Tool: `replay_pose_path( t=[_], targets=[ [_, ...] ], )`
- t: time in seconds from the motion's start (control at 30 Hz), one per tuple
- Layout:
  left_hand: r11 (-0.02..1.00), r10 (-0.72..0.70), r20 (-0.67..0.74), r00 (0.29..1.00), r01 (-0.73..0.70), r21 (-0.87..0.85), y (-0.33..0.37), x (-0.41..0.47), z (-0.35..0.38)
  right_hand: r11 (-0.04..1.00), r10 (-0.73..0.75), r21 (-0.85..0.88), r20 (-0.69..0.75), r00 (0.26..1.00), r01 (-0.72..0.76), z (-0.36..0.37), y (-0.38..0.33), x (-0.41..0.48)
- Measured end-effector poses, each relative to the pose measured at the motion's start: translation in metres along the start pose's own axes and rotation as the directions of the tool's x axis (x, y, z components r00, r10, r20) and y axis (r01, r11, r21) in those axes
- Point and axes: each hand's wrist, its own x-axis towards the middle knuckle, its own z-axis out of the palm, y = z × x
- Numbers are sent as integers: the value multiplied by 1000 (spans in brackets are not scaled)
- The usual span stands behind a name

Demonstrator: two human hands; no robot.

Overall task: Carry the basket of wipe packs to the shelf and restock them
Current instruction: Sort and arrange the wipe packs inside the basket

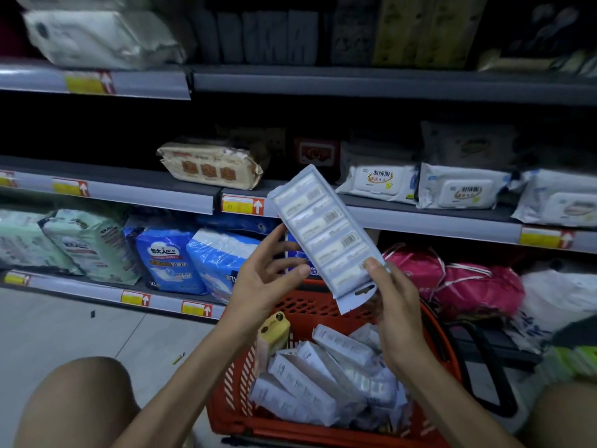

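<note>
The right hand (pixel 392 305) is pinching the lower end of a long wipe pack (pixel 326 234) above the red basket (pixel 436 321). The left hand (pixel 265 276) is spreading wide, holding nothing, just beside the pack. More packs (pixel 310 383) are lying in the basket. Behind it, blue bags (pixel 193 253) and pink bags (pixel 452 279) are filling the bottom shelf. The barcodes on the pack are too blurred to read.
</note>
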Motion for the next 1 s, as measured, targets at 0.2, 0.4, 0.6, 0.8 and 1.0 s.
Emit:
replay_pose_path(
  t=[0.2,0.4,0.6,0.8,1.0],
  targets=[
    [967,132,19,991,-133,219,49,8,-5,991,-131,-18,85,988,133,30,-33,4],
    [945,216,37,976,-219,242,95,23,-18,968,-249,1,159,955,252,60,-78,14],
    [957,211,59,976,-219,190,123,37,-31,956,-278,-20,266,923,294,88,-110,22],
    [957,194,76,978,-206,204,147,51,-56,868,-346,-218,378,859,445,105,-132,23],
    [956,215,86,973,-227,184,173,65,-76,777,-429,-289,406,807,559,136,-151,39]
  ],
)
